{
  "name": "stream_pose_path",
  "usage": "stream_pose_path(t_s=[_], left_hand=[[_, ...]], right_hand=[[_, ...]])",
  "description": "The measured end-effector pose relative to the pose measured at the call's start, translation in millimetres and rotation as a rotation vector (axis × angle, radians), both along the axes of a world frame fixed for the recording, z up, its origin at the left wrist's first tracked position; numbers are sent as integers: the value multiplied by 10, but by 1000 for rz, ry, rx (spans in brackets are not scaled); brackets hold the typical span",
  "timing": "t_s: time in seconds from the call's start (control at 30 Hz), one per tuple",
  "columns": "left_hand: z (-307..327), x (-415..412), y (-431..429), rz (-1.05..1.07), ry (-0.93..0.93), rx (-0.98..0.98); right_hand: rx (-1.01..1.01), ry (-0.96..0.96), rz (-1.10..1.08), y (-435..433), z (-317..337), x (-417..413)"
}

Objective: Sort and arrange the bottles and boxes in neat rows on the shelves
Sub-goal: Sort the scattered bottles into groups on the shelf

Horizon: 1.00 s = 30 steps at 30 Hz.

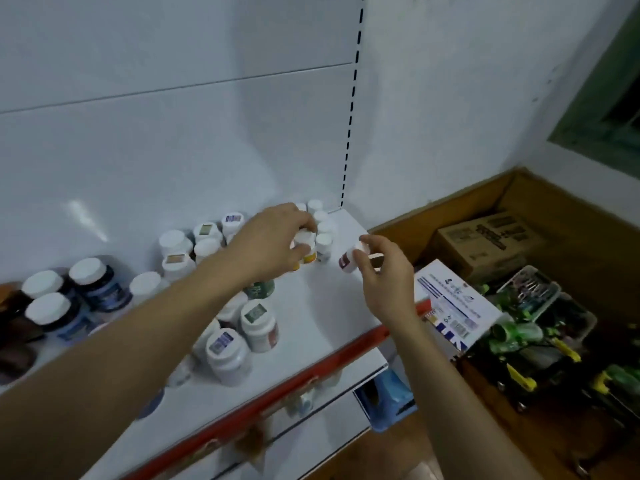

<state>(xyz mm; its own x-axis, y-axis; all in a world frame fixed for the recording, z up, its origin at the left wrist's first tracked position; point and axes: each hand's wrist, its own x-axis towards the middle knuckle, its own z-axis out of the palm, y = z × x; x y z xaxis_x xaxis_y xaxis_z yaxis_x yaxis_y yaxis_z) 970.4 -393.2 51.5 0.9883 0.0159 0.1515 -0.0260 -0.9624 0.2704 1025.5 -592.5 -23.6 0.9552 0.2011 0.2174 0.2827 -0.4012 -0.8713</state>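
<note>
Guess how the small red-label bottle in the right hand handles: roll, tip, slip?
Probably light: the right hand pinches the small red-label bottle with fingertips only. Its round body would likely roll if laid sideways on the shelf. The smooth plastic looks rigid, perhaps slightly slippery.

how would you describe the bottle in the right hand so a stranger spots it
Start at the white shelf with the red front strip; go to its right end. There the right hand pinches a small white bottle, tilted. Unlike the upright white-capped bottles beside it and the yellow-labelled bottle in the left hand, its label is maroon.
</note>
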Motion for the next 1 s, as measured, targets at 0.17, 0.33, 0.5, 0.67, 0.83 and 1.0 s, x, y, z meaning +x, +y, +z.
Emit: stream_pose_path(t_s=[0.17, 0.33, 0.5, 0.67, 0.83, 1.0], left_hand=[[-101, 305, -286, 95, 91, 355], [-189, 364, -288, 154, 125, 354], [-171, 227, -202, 157, 58, 297], [17, -302, 40, 252, -60, 260], [139, -1413, 493, 521, -222, 300], [117, -2789, 974, 849, -274, 304]], right_hand=[[-189, 29, 173, 132, -14, 471], [-151, 31, 266, 174, -61, 565], [-57, 30, 208, 16, -114, 389], [-53, -125, 260, 99, -1, 105], [-120, -327, 459, 501, 329, -214], [-153, -482, 703, 1278, 722, -856]])
